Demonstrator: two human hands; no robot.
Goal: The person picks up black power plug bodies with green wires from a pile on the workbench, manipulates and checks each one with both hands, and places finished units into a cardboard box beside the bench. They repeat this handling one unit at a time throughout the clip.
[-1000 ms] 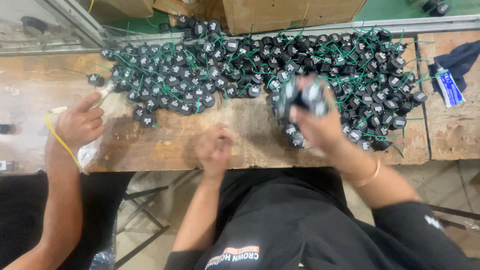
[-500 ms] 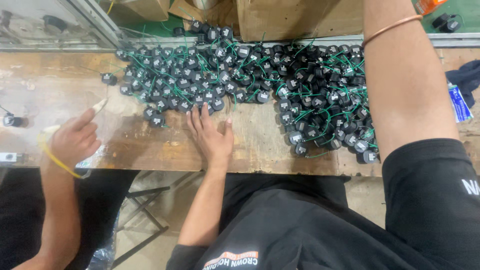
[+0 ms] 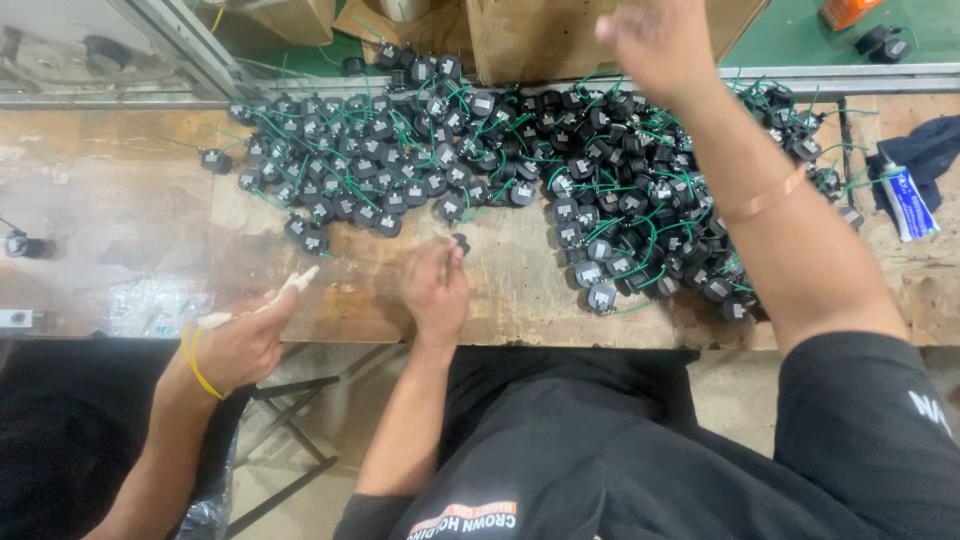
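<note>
Resting on the bench (image 3: 120, 220), the left hand (image 3: 435, 290) pinches a black part (image 3: 461, 242); the heap (image 3: 620, 190) lies just right. The right hand (image 3: 655, 35), open-fingered, is raised beyond.

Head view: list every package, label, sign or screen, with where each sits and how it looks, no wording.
Tube: right end of the bench, lying flat; slim, white and blue, beside a dark cloth.
Cardboard box: behind the bench at top centre; plain brown.
Smaller box: top left; brown.
Orange container: top right on the green surface; cut off by the frame.
Shirt print: bottom centre; orange and white on black.
No screens or signs.
</note>
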